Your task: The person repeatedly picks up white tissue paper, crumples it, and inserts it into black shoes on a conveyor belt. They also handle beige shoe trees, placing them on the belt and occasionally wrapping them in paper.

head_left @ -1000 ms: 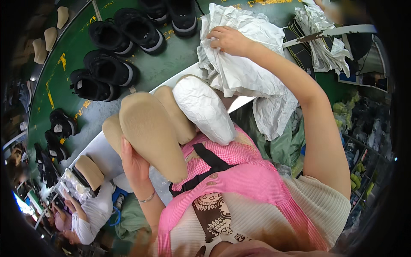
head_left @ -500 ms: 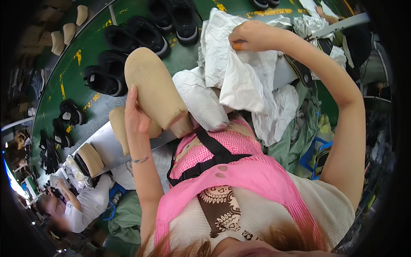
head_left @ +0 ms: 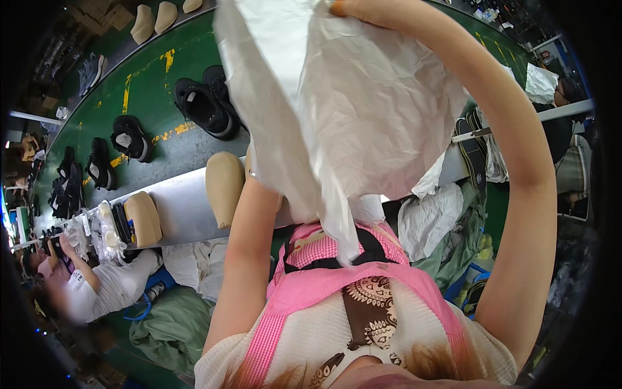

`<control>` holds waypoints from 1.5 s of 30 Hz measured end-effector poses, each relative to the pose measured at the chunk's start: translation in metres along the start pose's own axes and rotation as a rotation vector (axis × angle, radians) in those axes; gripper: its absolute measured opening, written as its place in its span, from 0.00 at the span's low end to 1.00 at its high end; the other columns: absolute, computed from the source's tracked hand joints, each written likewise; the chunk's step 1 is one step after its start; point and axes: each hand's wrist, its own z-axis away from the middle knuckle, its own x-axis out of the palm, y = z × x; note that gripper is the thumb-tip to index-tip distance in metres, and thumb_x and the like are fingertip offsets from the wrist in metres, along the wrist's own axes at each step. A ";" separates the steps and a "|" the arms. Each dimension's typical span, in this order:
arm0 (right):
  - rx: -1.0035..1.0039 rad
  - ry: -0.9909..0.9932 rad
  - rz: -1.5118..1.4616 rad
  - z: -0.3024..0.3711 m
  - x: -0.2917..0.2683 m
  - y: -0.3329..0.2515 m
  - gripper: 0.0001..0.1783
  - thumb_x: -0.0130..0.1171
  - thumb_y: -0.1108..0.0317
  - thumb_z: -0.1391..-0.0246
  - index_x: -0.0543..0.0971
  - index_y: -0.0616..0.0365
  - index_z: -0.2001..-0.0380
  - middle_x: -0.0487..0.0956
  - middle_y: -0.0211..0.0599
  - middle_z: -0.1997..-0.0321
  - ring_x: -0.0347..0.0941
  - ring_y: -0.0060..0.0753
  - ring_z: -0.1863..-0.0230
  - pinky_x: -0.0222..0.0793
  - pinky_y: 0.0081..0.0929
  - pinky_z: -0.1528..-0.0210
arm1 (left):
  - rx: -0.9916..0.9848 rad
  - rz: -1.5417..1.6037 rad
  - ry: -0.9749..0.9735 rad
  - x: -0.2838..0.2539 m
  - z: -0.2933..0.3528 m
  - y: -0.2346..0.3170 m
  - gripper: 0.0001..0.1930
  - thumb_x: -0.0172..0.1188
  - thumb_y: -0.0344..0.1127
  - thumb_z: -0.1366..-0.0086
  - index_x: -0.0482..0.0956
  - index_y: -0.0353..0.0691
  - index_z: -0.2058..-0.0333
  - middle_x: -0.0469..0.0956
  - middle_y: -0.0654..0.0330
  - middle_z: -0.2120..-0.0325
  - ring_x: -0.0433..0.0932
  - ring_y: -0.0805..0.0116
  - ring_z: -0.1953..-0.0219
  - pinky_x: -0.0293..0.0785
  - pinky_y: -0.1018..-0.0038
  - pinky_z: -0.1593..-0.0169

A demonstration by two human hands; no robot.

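My right hand (head_left: 360,8) pinches the top edge of a big crumpled white paper sheet (head_left: 363,110), held high and close in front of me. The sheet hangs down over my pink apron. My left forearm (head_left: 249,220) reaches up under the sheet, and the paper hides the hand past the bracelet. Just left of that wrist a tan foam shoe form (head_left: 223,187) stands on the grey metal ledge (head_left: 178,207).
Beyond the ledge, a green conveyor belt (head_left: 162,97) carries black shoes (head_left: 207,107) and tan forms (head_left: 154,18). More crumpled paper (head_left: 431,220) lies at my right. Another person (head_left: 97,285) sits at lower left beside stacked soles (head_left: 133,220).
My right hand has raised the paper sheet up toward my face. The tan form my left hand held aloft now stands on the ledge, and that hand has gone behind the paper.
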 end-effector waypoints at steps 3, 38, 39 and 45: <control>0.035 0.095 0.181 -0.021 0.026 0.055 0.13 0.59 0.60 0.51 0.84 0.57 0.69 0.82 0.45 0.74 0.79 0.43 0.68 0.73 0.38 0.62 | -0.021 0.018 -0.035 0.004 -0.003 -0.003 0.19 0.53 0.40 0.29 0.70 0.36 0.44 0.76 0.55 0.50 0.75 0.62 0.48 0.73 0.63 0.45; -0.003 0.082 -0.682 0.100 0.146 0.058 0.61 0.74 0.51 0.64 0.52 0.60 0.31 0.66 0.55 0.35 0.64 0.47 0.35 0.60 0.33 0.36 | -0.007 -0.159 -0.008 0.033 -0.009 -0.020 0.16 0.51 0.38 0.28 0.74 0.32 0.50 0.78 0.53 0.57 0.79 0.64 0.56 0.76 0.71 0.50; -0.009 0.067 -0.740 0.101 0.146 0.057 0.60 0.74 0.52 0.64 0.52 0.59 0.31 0.66 0.55 0.35 0.64 0.46 0.35 0.61 0.32 0.37 | -0.008 -0.183 -0.009 0.036 -0.010 -0.018 0.16 0.51 0.38 0.28 0.74 0.32 0.50 0.79 0.53 0.57 0.79 0.64 0.56 0.76 0.71 0.50; 0.215 0.231 -0.612 0.117 0.155 0.089 0.57 0.71 0.57 0.63 0.51 0.59 0.32 0.70 0.56 0.40 0.69 0.51 0.40 0.65 0.32 0.40 | 0.390 -0.455 0.152 0.004 -0.026 0.049 0.15 0.50 0.36 0.28 0.74 0.30 0.52 0.79 0.53 0.62 0.79 0.68 0.60 0.76 0.75 0.53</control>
